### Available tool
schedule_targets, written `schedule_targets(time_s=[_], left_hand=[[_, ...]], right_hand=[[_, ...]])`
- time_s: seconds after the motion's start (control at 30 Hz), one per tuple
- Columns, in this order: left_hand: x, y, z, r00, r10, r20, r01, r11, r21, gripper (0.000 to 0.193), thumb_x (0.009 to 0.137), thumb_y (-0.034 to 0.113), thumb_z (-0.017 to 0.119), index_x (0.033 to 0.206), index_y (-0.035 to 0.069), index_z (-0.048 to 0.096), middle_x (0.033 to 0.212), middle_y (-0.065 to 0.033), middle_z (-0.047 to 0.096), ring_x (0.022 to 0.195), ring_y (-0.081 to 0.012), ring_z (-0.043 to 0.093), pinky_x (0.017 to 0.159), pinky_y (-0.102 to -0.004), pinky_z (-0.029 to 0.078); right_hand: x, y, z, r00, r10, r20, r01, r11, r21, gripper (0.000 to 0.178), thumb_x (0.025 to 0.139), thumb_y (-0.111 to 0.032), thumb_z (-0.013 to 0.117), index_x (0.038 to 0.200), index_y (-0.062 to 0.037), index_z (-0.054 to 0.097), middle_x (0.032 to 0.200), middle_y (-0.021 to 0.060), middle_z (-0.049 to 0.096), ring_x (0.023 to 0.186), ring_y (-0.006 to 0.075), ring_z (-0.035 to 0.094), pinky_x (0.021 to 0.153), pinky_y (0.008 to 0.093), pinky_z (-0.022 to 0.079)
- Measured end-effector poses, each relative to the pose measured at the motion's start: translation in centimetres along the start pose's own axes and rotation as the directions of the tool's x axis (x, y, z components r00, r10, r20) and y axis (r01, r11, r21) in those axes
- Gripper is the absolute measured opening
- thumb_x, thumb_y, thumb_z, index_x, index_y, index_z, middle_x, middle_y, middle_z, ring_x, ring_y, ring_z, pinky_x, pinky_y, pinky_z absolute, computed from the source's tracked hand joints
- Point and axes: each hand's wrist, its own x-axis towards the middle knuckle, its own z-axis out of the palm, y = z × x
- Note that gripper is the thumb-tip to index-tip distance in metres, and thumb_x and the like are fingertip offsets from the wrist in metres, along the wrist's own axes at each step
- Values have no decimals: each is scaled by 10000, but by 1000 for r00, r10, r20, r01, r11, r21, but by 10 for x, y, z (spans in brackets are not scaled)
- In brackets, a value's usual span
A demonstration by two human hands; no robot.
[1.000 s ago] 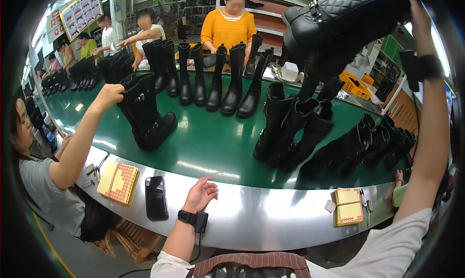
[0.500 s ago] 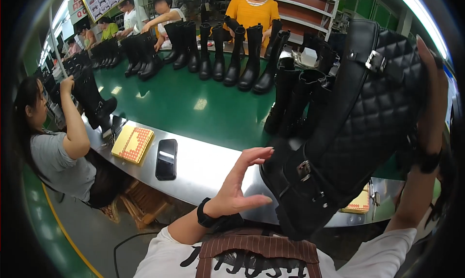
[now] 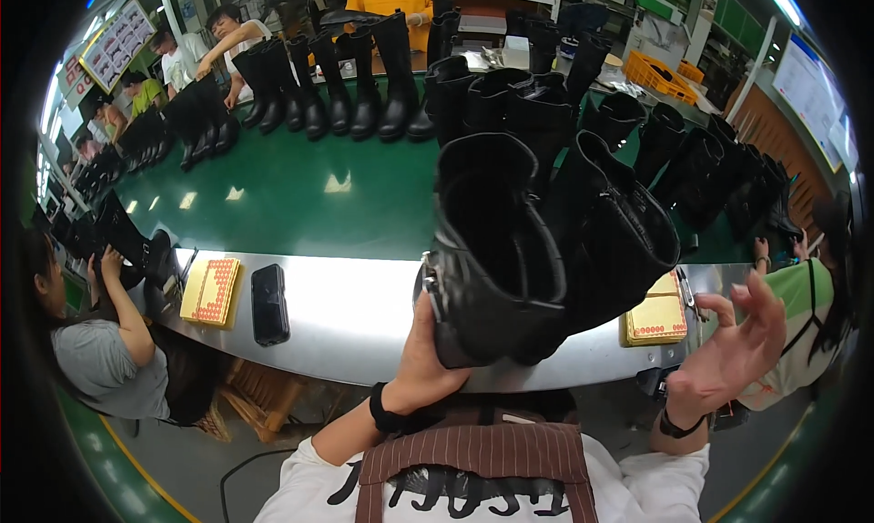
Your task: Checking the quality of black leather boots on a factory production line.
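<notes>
Going from the left, I am seeing a co-worker in grey (image 3: 109, 355), who half a second ago was raising one hand on a boot top and is now keeping the hands lower, beside a dark boot (image 3: 123, 232). The yellow card stack (image 3: 210, 291) and the dark phone (image 3: 270, 304) are lying on the metal edge (image 3: 350, 314) as before. My left hand (image 3: 428, 368) was open and apart; now it is gripping the near black boot (image 3: 496, 277). My right hand (image 3: 728, 355) was supporting a quilted boot's shaft; now it is staying free at the right, open, with fingers spread and a little bent.

The near black boot is being held above the metal edge. Left fingers are pressing on its left side, below the buckle (image 3: 431, 282), and the palm is lying under the lower side of the shaft. Right fingers are standing well apart from it. A second boot (image 3: 605, 259) is showing just at its right; I cannot tell if the two are joined.

The near boot's mouth is facing up toward the camera, and its long axis is running away from me and downward, strongly foreshortened. Its toe is hiding. The second boot's mouth is leaning toward the right.
</notes>
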Motion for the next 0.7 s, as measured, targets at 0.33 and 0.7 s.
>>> schedule_targets(time_s=[0.33,0.7], left_hand=[[6,-8,-37,994,13,-104,-18,999,-48,343,768,5,699,1100,-32,619,1081,-149,658,992,-215,632,889,-298,468],[-52,-15,-11,864,-501,40,494,861,121,548,739,177,804,1195,-37,589,1190,-135,620,1138,-213,565,990,-310,416]], right_hand=[[-145,65,68,572,517,637,-664,747,-10,781,659,-240,862,1292,17,483,1277,159,544,1182,282,512,1017,376,374],[-140,67,73,445,570,691,-719,688,-105,580,698,-249,835,1160,18,607,1159,133,630,1111,257,557,1011,363,373]])
